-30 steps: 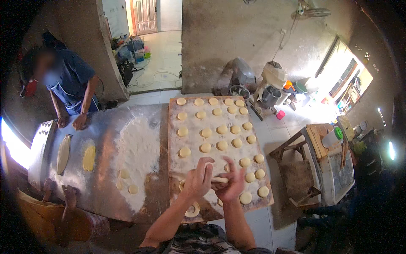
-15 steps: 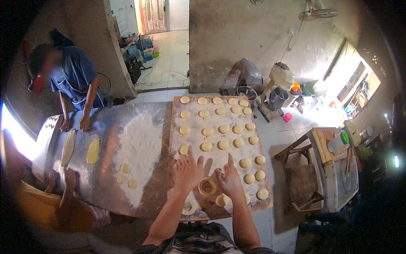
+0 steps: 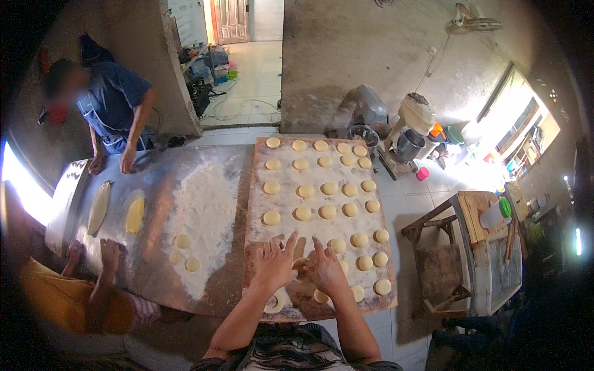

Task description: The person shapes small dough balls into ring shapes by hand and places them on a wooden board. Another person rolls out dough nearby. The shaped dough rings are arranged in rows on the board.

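My left hand [image 3: 276, 264] is over the near part of a floured wooden board [image 3: 291, 238], its fingers stretched out and apart. Close beside it, my right hand [image 3: 324, 269] points its index finger forward; its other fingers are partly hidden. Between the two hands shows part of a round, hollow-centred piece [image 3: 301, 264], mostly covered; I cannot tell whether either hand touches it. Pale dough balls [image 3: 327, 211] stand in rows on the board. One dough ball [image 3: 337, 245] lies just right of my right index finger. A pale ring [image 3: 273, 303] sits near my left forearm.
A metal table [image 3: 158, 185] adjoins the board, with spread flour [image 3: 207, 204], several dough pieces [image 3: 192, 264] and two flattened strips [image 3: 134, 216]. One person [image 3: 114, 105] stands beyond it; another person's hand [image 3: 109, 256] rests nearer. Mixers [image 3: 408, 127] and a wooden stand [image 3: 467, 216] are right.
Both hands have drawn nearer to me, the right also slightly leftward, covering most of the round hollow piece. A dough ball beside my right index finger is now in sight. The view has shifted slightly.
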Demonstrator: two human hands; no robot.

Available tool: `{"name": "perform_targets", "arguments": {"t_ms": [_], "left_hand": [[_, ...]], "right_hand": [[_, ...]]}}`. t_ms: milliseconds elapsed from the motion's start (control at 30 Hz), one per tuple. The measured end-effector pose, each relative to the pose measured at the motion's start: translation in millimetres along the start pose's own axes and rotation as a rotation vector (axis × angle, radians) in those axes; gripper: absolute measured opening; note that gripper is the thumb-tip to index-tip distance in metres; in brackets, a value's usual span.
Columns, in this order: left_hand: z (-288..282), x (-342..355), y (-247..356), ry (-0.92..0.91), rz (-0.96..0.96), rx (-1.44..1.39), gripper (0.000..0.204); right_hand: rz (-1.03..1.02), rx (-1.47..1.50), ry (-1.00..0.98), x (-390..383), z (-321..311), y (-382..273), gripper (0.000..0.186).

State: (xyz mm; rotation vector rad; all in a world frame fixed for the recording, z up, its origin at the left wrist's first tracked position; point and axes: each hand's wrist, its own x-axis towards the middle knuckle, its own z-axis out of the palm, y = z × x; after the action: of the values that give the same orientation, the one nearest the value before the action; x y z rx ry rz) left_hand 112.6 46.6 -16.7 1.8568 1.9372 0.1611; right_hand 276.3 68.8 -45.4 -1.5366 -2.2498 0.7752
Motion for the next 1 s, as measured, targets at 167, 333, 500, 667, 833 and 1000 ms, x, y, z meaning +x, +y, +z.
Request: {"name": "perform_targets", "arguments": {"t_ms": [167,333,500,667,833,1000], "left_hand": [[4.2,-11.9,10.1,0.023,0.022,0.044,0.094],[12.9,-17.9,22.1,0.133,0.111,-0.059,0.063],[35.2,-61.2,55.2,0.048,0.361,0.151,0.029],[51.6,-69.5,42.2,-0.072,0.619,-0.064,0.028],[3.0,-64.8,-67.1,0.192,0.174,-0.433,0.031],[-7.3,-72.8,-213.8,0.253,0.044,-0.142,0.027]], "right_hand": [[0.084,0.148,0.175,-21.1,-37.1,-3.1,0.048],[0.397,-0.022,0.233,-41.5,-31.9,37.1,0.033],[0.314,0.067,0.179,-35.0,-31.3,33.2,0.031],[0.195,0.342,0.184,-6.5,-59.8,-22.8,0.030],[-0.069,0.305,-0.093,68.9,-5.7,-85.3,0.032],[-0.437,0.064,-0.333,152.0,131.0,-180.5,0.035]]}}
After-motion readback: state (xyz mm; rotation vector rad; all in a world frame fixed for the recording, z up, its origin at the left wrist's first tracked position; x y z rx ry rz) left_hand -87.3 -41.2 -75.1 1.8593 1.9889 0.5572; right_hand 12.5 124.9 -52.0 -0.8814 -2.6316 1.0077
